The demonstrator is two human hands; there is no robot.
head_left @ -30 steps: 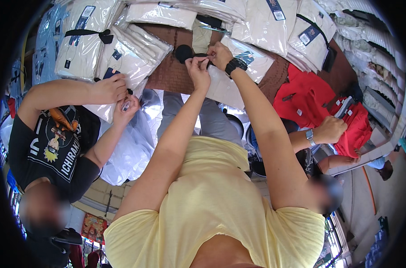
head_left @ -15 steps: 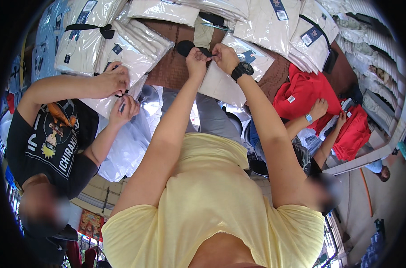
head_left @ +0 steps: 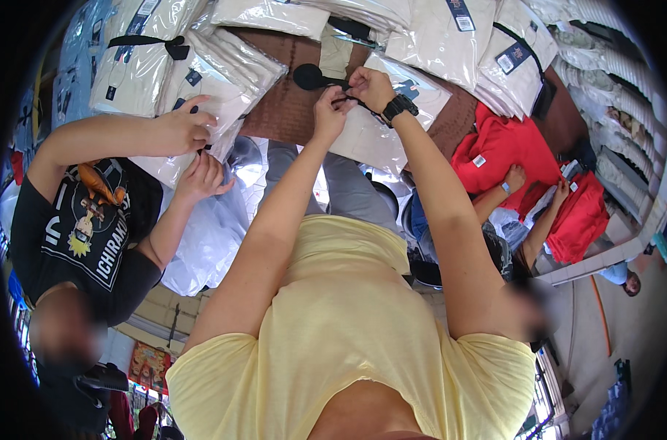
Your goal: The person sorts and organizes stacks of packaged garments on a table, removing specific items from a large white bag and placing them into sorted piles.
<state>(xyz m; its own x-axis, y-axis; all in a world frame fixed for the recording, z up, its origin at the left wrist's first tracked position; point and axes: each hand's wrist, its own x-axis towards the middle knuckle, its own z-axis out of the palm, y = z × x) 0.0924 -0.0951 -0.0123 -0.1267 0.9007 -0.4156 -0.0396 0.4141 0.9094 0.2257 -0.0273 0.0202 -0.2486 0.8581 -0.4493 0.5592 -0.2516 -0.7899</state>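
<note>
A round black coil, perhaps a roll of strap (head_left: 308, 76), lies flat on the brown table, with a black strip running from it toward my hands. My left hand (head_left: 331, 114) is closed, its fingertips pinching the thin black strip just below the roll. Beside it, my right hand (head_left: 372, 89), with a black watch on the wrist, is also closed at the strip, fingertips close to the left ones. Beneath both hands is a cream folded garment (head_left: 377, 136) in clear plastic, with a dark tag. The strip's far end is hidden by my fingers.
Scissors (head_left: 354, 41) lie beyond the roll by a beige cloth strip. Bagged cream garments (head_left: 154, 66) tied with black strap stand far left, more bundles far right. At left a person in black works on a bag; at right another person handles red garments (head_left: 513, 150).
My left hand has shifted slightly right and down. The black roll, earlier partly tilted near my fingers, now lies flatter. The hands of the person at left and the person at right have shifted.
</note>
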